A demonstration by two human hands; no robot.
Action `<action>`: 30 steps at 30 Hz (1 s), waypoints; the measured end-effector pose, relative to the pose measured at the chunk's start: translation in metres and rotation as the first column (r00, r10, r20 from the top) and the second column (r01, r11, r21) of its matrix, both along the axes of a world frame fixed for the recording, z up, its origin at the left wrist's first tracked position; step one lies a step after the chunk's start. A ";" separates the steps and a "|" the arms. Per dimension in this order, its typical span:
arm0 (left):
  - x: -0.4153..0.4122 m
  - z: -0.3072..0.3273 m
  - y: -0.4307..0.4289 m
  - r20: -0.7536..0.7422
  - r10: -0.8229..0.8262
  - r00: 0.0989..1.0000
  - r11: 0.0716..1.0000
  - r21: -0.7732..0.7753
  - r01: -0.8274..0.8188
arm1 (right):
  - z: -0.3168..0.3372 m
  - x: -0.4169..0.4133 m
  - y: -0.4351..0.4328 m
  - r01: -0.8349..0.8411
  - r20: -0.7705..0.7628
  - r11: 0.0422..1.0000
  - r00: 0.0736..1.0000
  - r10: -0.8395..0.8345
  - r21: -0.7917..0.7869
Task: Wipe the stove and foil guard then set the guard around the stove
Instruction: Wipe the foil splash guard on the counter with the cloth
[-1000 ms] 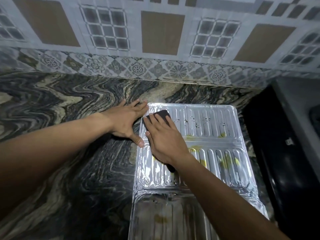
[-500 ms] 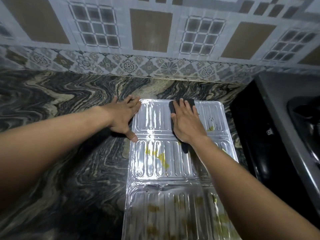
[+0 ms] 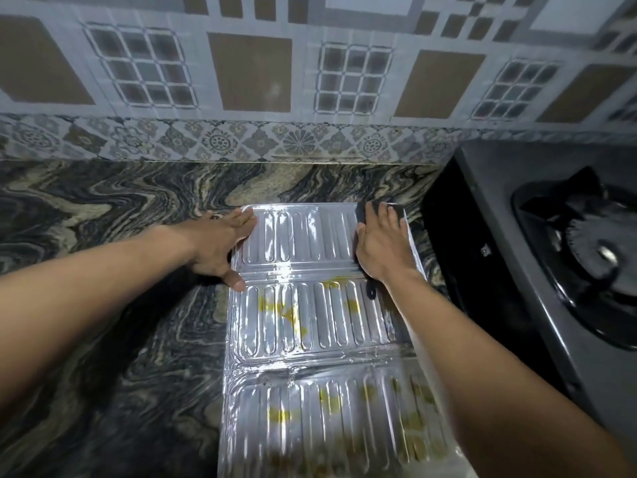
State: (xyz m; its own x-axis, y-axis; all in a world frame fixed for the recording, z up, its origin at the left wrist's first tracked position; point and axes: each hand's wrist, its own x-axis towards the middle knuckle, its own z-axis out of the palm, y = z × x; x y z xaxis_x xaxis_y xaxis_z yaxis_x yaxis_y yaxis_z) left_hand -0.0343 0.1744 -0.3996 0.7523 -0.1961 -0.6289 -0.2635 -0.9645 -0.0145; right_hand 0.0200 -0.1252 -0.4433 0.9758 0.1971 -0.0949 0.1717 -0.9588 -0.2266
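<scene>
A ribbed silver foil guard (image 3: 303,326) lies flat on the marbled counter, with yellow stains on its middle and near panels. My right hand (image 3: 382,246) presses a dark cloth (image 3: 362,212) flat onto the guard's far right corner. Most of the cloth is hidden under the palm. My left hand (image 3: 220,250) lies flat, fingers apart, on the guard's far left edge, thumb on the foil. The black gas stove (image 3: 568,257) stands to the right, its burner and pan support visible.
The dark swirled stone counter (image 3: 113,305) stretches to the left and behind the guard. A patterned tiled wall (image 3: 255,81) rises at the back. The stove's black side sits close to the guard's right edge.
My right hand has slid the cloth rightward along the far panel, from its left corner to its right corner. The left hand stays on the left edge. The view shifted, showing more stove.
</scene>
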 end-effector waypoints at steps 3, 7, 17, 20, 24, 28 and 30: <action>0.000 0.000 -0.001 0.006 0.002 1.000 1.000 0.004 -0.002 | 0.002 -0.007 -0.009 0.104 -0.003 0.993 0.995 -0.104 0.054; -0.001 0.002 -0.003 0.009 0.001 1.000 1.000 0.020 -0.001 | 0.002 -0.023 -0.013 0.159 0.005 0.986 0.987 -0.159 0.045; -0.014 0.003 -0.001 0.165 -0.023 0.986 0.999 -0.033 0.028 | 0.001 -0.085 -0.029 0.094 -0.018 0.995 0.995 -0.094 -0.023; -0.030 0.001 0.005 0.139 -0.004 0.990 0.999 -0.052 0.011 | 0.005 -0.084 -0.030 0.080 -0.017 0.996 0.997 -0.081 -0.043; -0.046 0.002 0.006 0.033 0.056 0.998 0.998 -0.040 -0.054 | 0.003 -0.081 -0.034 0.085 -0.006 0.996 0.996 -0.085 -0.016; -0.046 -0.001 0.004 0.041 0.043 0.998 0.998 -0.045 -0.041 | -0.005 -0.089 -0.022 0.062 0.034 0.998 0.998 -0.061 -0.007; -0.047 -0.003 0.007 0.044 0.047 0.998 0.997 -0.061 -0.044 | -0.006 -0.099 -0.005 -0.009 0.054 1.000 0.999 0.009 -0.002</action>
State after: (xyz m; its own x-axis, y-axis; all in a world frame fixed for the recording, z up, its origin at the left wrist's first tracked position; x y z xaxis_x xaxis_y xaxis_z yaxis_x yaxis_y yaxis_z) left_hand -0.0809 0.1810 -0.4025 0.7885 -0.1974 -0.5825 -0.2199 -0.9750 0.0328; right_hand -0.0794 -0.1299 -0.4492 0.9776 0.2062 -0.0429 0.1925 -0.9575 -0.2150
